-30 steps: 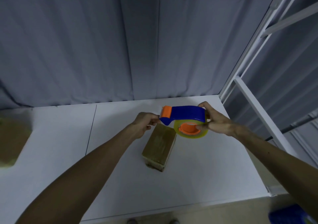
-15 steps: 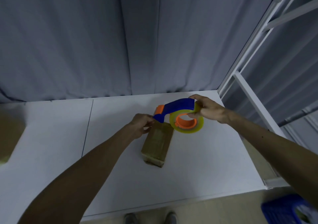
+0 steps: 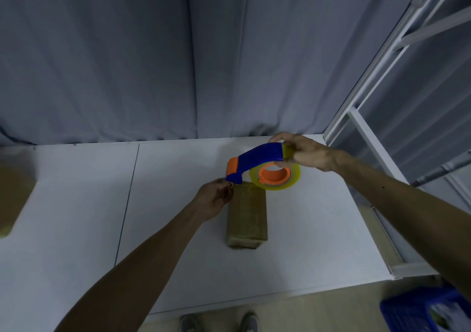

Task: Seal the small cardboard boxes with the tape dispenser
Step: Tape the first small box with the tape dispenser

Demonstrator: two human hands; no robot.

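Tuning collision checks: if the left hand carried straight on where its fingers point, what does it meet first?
Likely the tape dispenser: its blue nose sits right ahead of the left hand, above the far end of the cardboard box. Depth is unclear; they may already touch.

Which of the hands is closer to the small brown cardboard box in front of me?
Left. The left hand is beside the far left corner of the small brown cardboard box; the right hand grips the blue and orange tape dispenser above its far end.
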